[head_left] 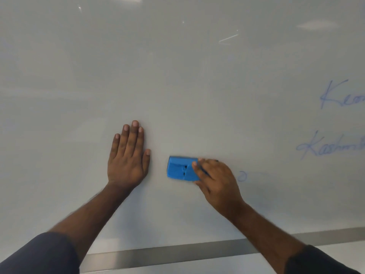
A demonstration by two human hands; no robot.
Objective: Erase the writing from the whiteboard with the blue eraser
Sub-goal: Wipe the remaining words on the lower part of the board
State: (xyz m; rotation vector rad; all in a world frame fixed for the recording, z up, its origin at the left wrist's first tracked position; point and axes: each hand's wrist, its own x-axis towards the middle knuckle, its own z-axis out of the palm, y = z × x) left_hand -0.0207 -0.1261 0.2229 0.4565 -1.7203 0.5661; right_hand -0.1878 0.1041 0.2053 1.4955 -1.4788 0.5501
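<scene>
The whiteboard (177, 76) fills nearly the whole view. My right hand (216, 178) grips the blue eraser (180, 169) by its right end and presses it flat against the board, low and near the middle. My left hand (127, 157) lies flat on the board to the left of the eraser, fingers together and pointing up, holding nothing. Blue handwriting (343, 95) stands at the right edge, with a second blue word (331, 146) below it. A small blue curl (242, 176) sits just right of my right hand.
A grey metal rail (167, 256) runs along the board's bottom edge, sloping up to the right. Ceiling light reflections (316, 25) and a few thin scratches (228, 38) show on the upper board. Dark sleeves cover both forearms near the bottom corners.
</scene>
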